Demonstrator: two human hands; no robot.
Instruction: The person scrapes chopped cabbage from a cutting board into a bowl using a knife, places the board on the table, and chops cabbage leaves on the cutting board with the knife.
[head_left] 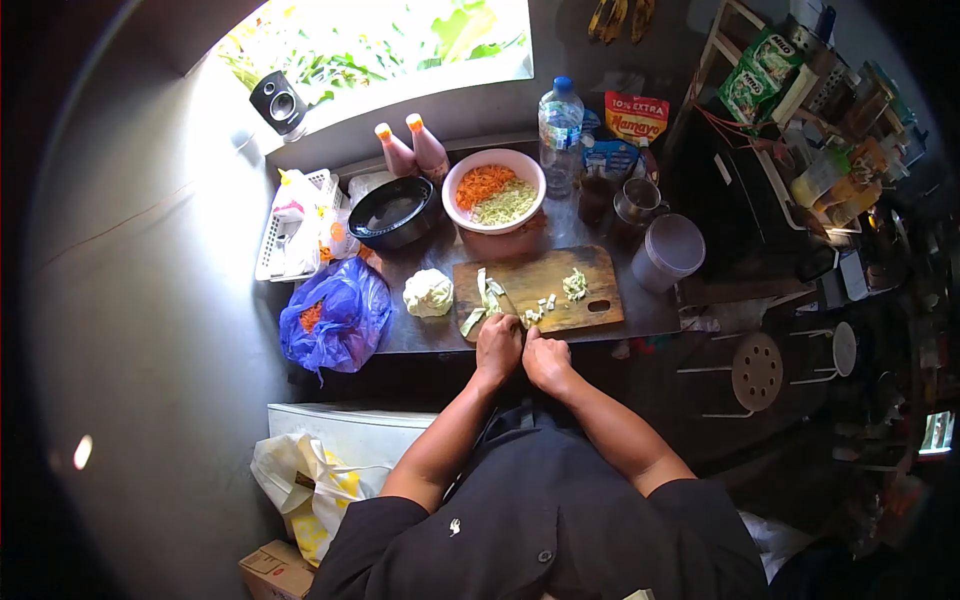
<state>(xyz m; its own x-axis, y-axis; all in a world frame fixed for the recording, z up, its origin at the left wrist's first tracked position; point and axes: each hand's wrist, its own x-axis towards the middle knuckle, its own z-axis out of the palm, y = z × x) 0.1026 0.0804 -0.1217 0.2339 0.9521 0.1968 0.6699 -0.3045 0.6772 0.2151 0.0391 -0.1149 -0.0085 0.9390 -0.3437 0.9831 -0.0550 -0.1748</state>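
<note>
A wooden cutting board (540, 275) lies near the front edge of the table. My left hand (498, 345) is closed at its near edge, fingers pressed on pale cabbage strips (488, 292). Close beside it, my right hand (546, 358) is wrapped round a knife (513, 306); its handle is hidden and only a thin part of the blade shows between the hands. Small chopped cabbage pieces (535, 312) lie just beyond my right hand, and a little heap of chopped cabbage (575, 285) sits farther right. Left of the board rests a cabbage head (428, 293).
Behind the board stand a white bowl (451, 212) of shredded carrot and chopped cabbage, a black basin (395, 212) and a water bottle (560, 130). A blue plastic bag (350, 315) is at the left, a lidded tub (668, 252) at the right. Stools (757, 372) stand beyond the table.
</note>
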